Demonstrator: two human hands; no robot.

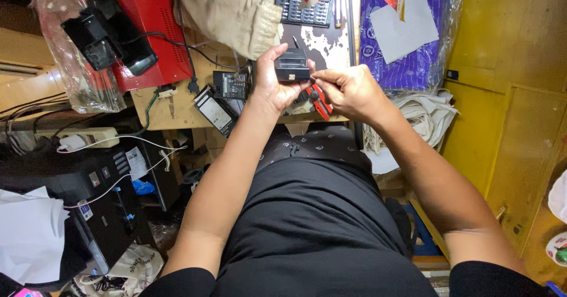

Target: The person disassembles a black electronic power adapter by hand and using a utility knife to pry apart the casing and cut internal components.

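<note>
My left hand (273,84) is closed around a small black box-shaped adapter (292,65) and holds it up above the workbench edge. My right hand (348,90) sits just to the right of it, thumb and fingers pinched together at the box's lower right corner; whether they grip something small I cannot tell. Red-handled pliers (321,100) lie on the bench right under my right hand.
The wooden workbench (177,105) carries a red metal case (155,31), two black power adapters (220,99), a beige cloth (233,16), a black keypad (302,7) and a purple bag (407,43). A black printer (88,196) stands lower left. Yellow wall on the right.
</note>
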